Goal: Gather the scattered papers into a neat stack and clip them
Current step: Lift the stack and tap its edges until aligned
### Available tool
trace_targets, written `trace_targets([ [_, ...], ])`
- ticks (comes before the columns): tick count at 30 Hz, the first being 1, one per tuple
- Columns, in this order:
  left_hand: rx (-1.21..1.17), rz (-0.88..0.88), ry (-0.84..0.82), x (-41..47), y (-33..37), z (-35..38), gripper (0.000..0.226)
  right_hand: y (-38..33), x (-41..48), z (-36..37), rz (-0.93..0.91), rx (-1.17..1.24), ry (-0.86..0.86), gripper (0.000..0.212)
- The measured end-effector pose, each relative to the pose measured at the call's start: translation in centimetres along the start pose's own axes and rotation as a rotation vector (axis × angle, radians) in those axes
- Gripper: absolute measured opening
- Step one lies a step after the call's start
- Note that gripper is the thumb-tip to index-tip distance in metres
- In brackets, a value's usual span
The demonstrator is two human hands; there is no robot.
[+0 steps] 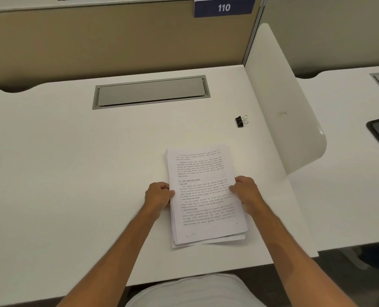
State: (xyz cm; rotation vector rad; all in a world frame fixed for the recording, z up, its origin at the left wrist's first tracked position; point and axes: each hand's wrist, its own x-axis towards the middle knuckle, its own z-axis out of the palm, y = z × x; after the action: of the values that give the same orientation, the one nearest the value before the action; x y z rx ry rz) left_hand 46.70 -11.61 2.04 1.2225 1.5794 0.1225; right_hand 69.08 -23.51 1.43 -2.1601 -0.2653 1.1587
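Squarely between both hands [203,194], papers [204,193]

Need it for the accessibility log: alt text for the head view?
Left hand and right hand grip the sides of a roughly squared paper stack on a white desk; a black binder clip lies apart, beyond.

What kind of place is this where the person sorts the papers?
Probably a study carrel in a library or reading room. A blue sign reads 110, like a seat number. A white side divider separates this desk from the next, and a grey cable hatch is set into it.
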Motion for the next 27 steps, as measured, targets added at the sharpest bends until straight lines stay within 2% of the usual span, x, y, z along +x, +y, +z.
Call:
trace_targets([
  [4, 0.008, 0.086, 0.058, -1.1, 1.2, -1.6, 0.018, -1.8, -1.4, -0.5, -0.101, 0.031, -0.089, 0.022],
  [8, -0.022, 0.315, 0.169, -2.7, 2.8, -4.7, 0.017, -4.3, -3.6, -0.5, -0.329, 0.144, -0.093, 0.021],
  [11, -0.063, 0.479, 0.247, -3.5, 3.5, -7.7, 0.018, -6.4, -5.3, 0.2, -0.514, 0.165, -0.1, 0.032],
  [14, -0.021, 0.569, 0.35, -4.1, 3.6, -9.8, 0.02, -8.2, -6.3, 2.0, -0.638, 0.177, -0.08, 0.041],
  [17, -0.023, 0.609, 0.387, -3.9, 2.9, -10.7, 0.023, -8.9, -6.5, 4.2, -0.683, 0.184, -0.071, 0.039],
  [21, -0.017, 0.616, 0.377, -3.4, 1.3, -11.5, 0.022, -8.8, -6.4, 6.3, -0.654, 0.169, -0.083, 0.034],
  [24, -0.102, 0.595, 0.271, -4.0, 1.1, -11.4, 0.03, -8.7, -6.5, 7.1, -0.623, 0.159, -0.085, 0.027],
  [27, -0.249, 0.637, 0.203, -4.7, 1.6, -11.3, 0.038, -9.1, -7.5, 7.2, -0.667, 0.211, -0.068, 0.04],
])
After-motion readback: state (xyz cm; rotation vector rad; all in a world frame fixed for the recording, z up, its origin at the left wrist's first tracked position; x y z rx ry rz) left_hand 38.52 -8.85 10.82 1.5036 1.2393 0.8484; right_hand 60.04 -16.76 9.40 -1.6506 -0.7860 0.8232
